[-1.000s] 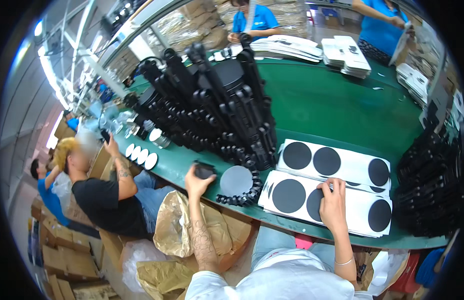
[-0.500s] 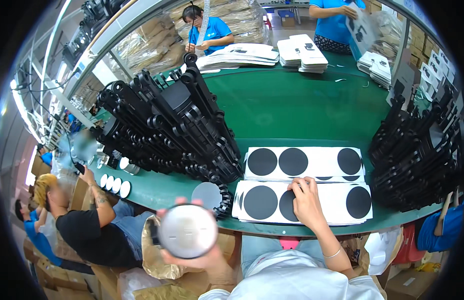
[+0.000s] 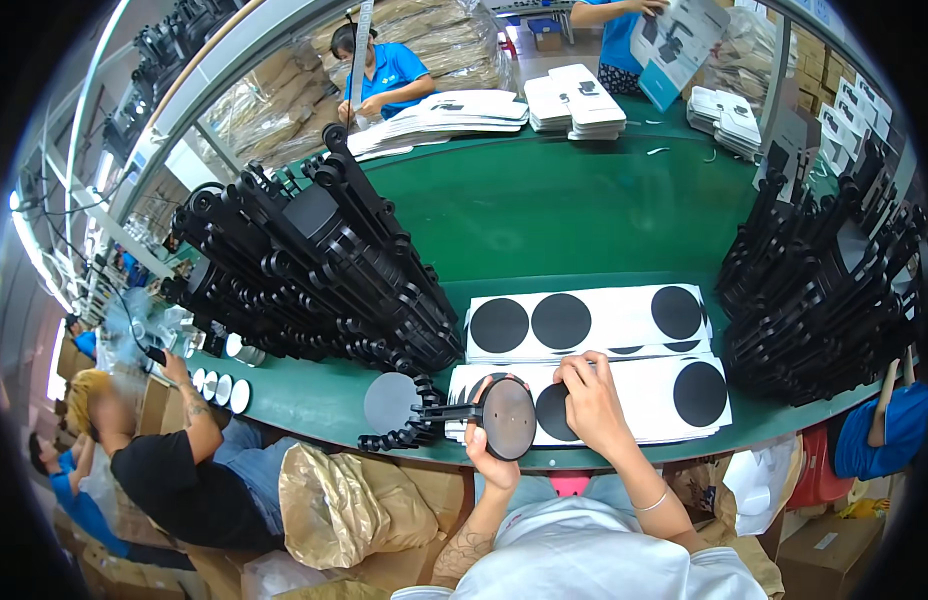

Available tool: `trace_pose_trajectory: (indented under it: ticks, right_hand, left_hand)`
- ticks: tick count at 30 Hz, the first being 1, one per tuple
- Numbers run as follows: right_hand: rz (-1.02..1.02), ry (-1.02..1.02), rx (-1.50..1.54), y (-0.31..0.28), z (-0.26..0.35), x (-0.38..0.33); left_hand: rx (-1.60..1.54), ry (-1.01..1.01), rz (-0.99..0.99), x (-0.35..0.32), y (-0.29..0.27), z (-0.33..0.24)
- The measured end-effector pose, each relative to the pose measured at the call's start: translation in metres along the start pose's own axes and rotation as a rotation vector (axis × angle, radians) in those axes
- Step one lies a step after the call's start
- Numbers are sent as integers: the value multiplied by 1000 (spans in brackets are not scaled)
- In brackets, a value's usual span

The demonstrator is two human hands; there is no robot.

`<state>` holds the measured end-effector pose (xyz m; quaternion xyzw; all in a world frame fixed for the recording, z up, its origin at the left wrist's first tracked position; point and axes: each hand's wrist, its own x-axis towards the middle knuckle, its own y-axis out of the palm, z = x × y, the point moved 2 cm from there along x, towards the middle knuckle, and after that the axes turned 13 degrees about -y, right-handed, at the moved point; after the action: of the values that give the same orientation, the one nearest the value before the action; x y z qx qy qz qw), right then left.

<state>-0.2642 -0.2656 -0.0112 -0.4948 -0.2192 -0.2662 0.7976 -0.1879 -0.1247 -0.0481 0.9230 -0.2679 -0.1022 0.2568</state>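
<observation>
My left hand [image 3: 489, 462] grips a black plastic part with a round disc face [image 3: 508, 415], held up at the table's near edge. My right hand [image 3: 592, 405] rests on the lower white backing sheet [image 3: 644, 405], with its fingers at a black round sticker [image 3: 556, 411] just right of the disc. A second white sheet [image 3: 604, 320] with black round stickers lies behind it. Beside my left hand, another black part with a grey round face [image 3: 392, 402] lies on the green table [image 3: 544, 210].
A tall heap of black plastic parts [image 3: 324, 270] fills the left of the table; another heap [image 3: 824, 300] stands at the right. Stacks of white cards [image 3: 574, 100] lie at the far side, where other people work. A person in black [image 3: 169, 470] sits at left.
My left hand picked up a round-faced part from the table, raised it toward the camera, then lowered it to the table edge. My right hand stayed on the sticker sheet.
</observation>
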Motion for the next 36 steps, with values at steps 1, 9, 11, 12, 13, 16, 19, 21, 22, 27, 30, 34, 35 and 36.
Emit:
trace_pose_trajectory:
  ticks: [1, 9, 11, 12, 13, 16, 19, 21, 22, 27, 30, 34, 35, 36]
  right_hand:
    - [1, 2, 2, 0, -1, -1]
    - [-631, 73, 443, -1, -27, -38]
    - [-981, 128, 633, -4, -34, -37]
    - [-1107, 203, 771, -6, -41, -40]
    - [-1234, 280, 911, -7, -46, -42]
    - [-1151, 285, 1044, -25, -32, -40]
    - [-951, 425, 1120, -43, -1, -40]
    - [-775, 375, 1252, -50, 14, -46]
    - [-749, 380, 1310, -51, 21, -48]
    - [-686, 542, 1455, -53, 49, -44]
    - [-687, 546, 1427, -51, 49, -46]
    - [-667, 566, 1386, -54, 51, -44]
    - [-671, 569, 1381, -54, 51, -44]
    - [-670, 570, 1381, -53, 51, -45]
  left_hand:
    - [17, 0, -13, 3, -1, 0]
    - [86, 22, -13, 4, -1, -5]
    - [48, -8, 3, 5, 1, -6]
    - [30, -15, -9, 6, 0, -4]
    - [31, -12, -7, 5, 1, -5]
    - [-46, -54, 72, 4, 8, -11]
    - [-153, -173, 108, -6, 29, -28]
    - [-156, -147, 141, -11, 44, -39]
    - [-148, -162, 149, -13, 50, -42]
    - [-248, -301, 252, -23, 66, -37]
    - [-222, -261, 326, -21, 62, -27]
    - [-256, -265, 342, -24, 70, -31]
    - [-225, -257, 349, -24, 68, -30]
    - [-194, -249, 355, -23, 67, -28]
